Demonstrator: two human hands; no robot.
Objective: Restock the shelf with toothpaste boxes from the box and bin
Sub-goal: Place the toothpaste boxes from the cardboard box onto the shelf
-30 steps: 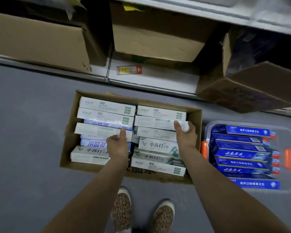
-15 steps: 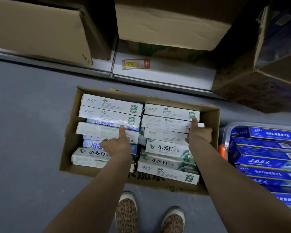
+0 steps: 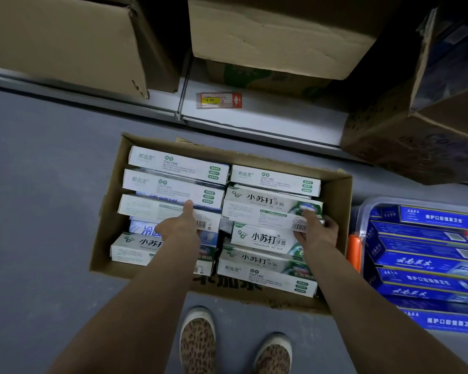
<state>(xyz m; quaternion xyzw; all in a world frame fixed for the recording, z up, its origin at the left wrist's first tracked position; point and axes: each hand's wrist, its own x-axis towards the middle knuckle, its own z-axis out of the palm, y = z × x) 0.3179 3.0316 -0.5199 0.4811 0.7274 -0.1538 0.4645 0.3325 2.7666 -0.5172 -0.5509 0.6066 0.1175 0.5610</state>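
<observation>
The cardboard box [image 3: 335,190] sits on grey floor [image 3: 43,211] just before the shelf [image 3: 254,117] edge, the clear bin [image 3: 362,211] of blue toothpaste boxes [image 3: 427,261] just beside its right wall. The left hand [image 3: 180,229] grips a white toothpaste box [image 3: 152,209] in the left stack; the right hand [image 3: 318,232] grips a green-printed box [image 3: 268,211] by its end

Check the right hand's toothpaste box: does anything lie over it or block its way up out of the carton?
Nothing visible does. The right hand grips a green-and-white toothpaste box lying on top of the right stack in the open cardboard carton, with nothing over it.
</observation>
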